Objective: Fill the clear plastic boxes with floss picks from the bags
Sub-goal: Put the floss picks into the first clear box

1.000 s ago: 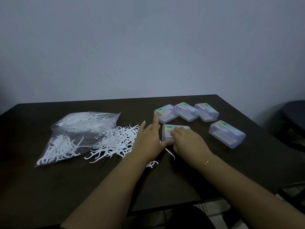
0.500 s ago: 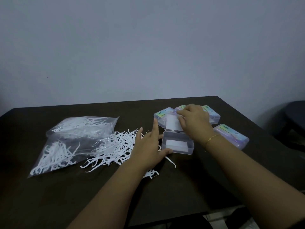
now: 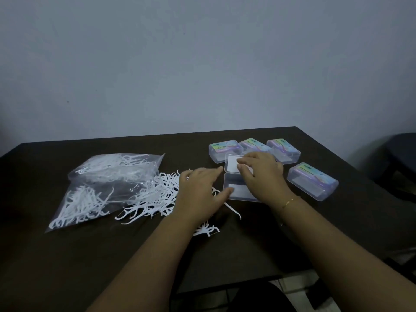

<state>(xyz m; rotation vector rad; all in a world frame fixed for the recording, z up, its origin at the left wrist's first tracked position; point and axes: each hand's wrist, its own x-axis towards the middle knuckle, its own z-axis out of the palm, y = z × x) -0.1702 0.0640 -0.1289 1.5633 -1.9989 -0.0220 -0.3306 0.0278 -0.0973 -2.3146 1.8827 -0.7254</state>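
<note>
Head view: left hand flat, steadying open box; right hand holds lid — a nudge could slide it — empty, light.

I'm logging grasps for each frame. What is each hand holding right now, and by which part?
The left hand steadies the open clear box at its left edge. The right hand rests on its raised lid; a real grip can't be told.

Dim room, plain wall, dark table

Bare pale grey-blue wall behind dark brown table; dark chair or stool at far right; light tiled floor under table's near edge. Low, even light.
</note>
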